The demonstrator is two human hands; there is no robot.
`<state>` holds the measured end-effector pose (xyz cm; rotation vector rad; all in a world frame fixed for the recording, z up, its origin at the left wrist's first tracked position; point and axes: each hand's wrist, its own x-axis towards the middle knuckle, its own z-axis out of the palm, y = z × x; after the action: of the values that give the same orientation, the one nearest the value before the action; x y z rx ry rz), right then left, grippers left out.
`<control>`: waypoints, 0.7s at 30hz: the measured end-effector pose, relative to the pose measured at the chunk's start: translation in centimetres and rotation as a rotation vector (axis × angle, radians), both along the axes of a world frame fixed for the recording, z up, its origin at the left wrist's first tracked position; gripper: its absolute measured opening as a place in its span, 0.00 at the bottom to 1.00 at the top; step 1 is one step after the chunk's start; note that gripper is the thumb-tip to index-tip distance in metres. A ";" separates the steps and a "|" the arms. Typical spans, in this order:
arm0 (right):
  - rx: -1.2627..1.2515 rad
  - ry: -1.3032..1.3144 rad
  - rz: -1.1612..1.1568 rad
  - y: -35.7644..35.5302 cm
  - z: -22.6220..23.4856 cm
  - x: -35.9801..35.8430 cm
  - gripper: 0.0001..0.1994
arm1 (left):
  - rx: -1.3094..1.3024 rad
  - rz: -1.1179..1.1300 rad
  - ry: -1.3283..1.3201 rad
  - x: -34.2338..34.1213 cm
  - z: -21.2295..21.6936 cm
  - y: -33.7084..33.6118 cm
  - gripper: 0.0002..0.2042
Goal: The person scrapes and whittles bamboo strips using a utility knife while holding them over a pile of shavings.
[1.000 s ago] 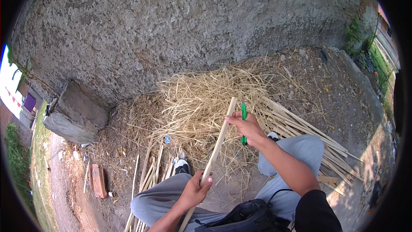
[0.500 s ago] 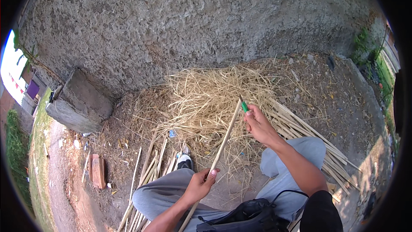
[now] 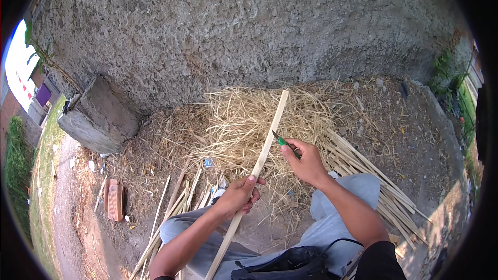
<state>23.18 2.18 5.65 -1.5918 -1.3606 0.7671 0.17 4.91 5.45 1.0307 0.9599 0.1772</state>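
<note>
The strip (image 3: 274, 129) runs from near left to far right through the left grip (image 3: 238, 195); the knife (image 3: 282, 141), in the right grip (image 3: 306, 163), is at its right edge. Beyond lies the shavings pile (image 3: 236, 119), below the wall (image 3: 233, 31). Left sticks (image 3: 178, 201) and right sticks (image 3: 371, 168) flank its near side; a block (image 3: 96, 122) stands far left.

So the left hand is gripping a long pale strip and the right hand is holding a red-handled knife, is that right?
Not quite: the knife in the right hand is green-handled, not red-handled, as the head view shows. The left hand does grip a long pale strip.
</note>
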 end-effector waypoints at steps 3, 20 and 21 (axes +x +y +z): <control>0.203 -0.007 -0.077 0.7 -0.9 1.1 0.20 | 0.063 -0.003 0.036 0.8 0.6 0.3 0.19; 0.640 -0.456 0.267 -0.6 -1.6 0.9 0.14 | 0.939 -0.738 0.798 -1.3 15.1 5.6 0.19; 0.616 -0.401 0.261 -0.5 -1.9 0.8 0.13 | 0.952 -0.737 0.849 -0.8 15.4 5.8 0.19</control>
<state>24.02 1.68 3.78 -1.1138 -1.8937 0.1283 -0.66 10.73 20.86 2.3847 1.1818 -0.5177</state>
